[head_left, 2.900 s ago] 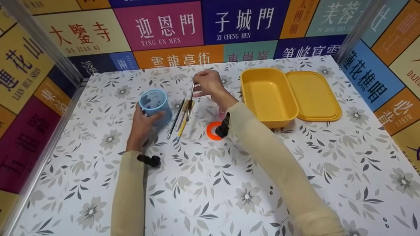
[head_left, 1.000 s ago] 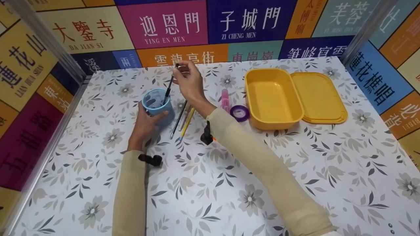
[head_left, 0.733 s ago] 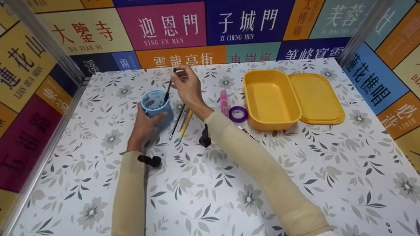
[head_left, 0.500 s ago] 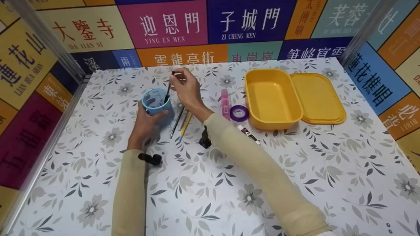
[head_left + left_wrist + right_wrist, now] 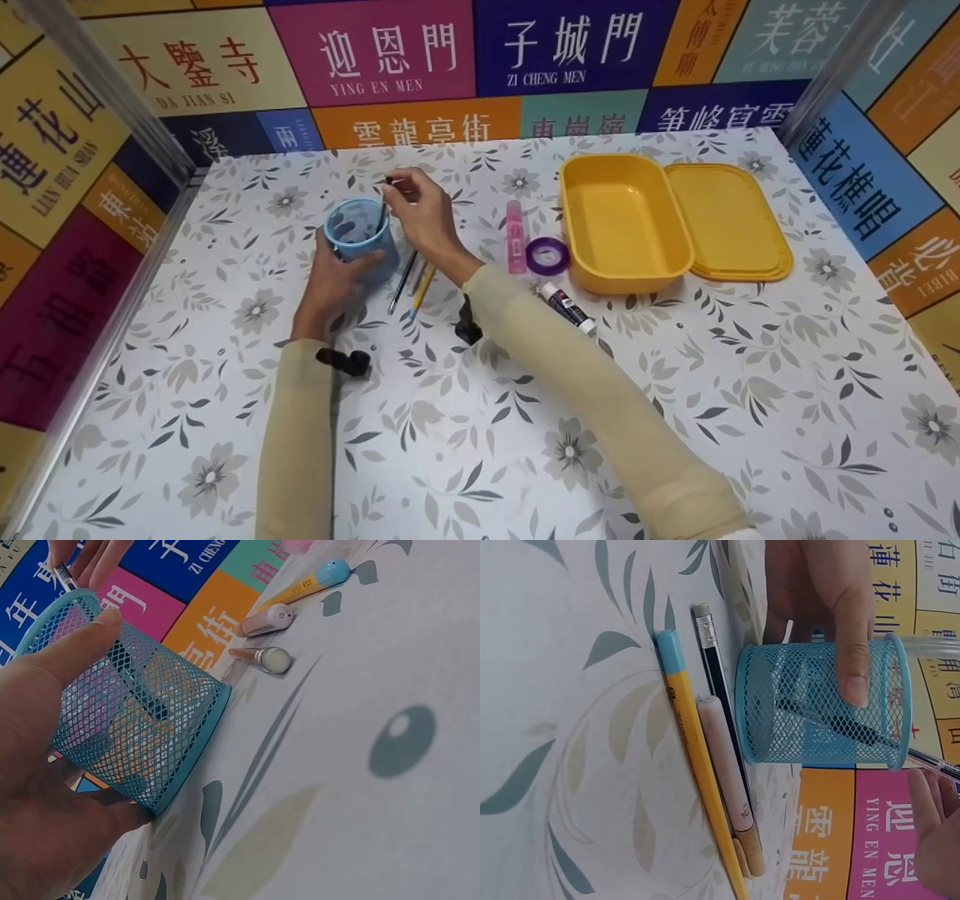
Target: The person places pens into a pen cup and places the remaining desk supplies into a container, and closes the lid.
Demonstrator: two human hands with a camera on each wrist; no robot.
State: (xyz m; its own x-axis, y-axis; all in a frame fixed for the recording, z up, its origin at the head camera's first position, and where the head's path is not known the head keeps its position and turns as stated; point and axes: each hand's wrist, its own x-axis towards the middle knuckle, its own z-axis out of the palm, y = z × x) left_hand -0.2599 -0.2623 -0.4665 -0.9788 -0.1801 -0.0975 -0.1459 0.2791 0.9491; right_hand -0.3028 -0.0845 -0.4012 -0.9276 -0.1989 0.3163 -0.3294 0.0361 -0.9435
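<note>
Soft, even light covered the desk, with a faint shadow beside the left sleeve and sheen inside the yellow box; the left wrist view looked dimmer, the left fingers shaded.

Pink wall panel reads YING EN MEN, navy panel ZI CHENG MEN, cream panel DA JIAN SI
</note>
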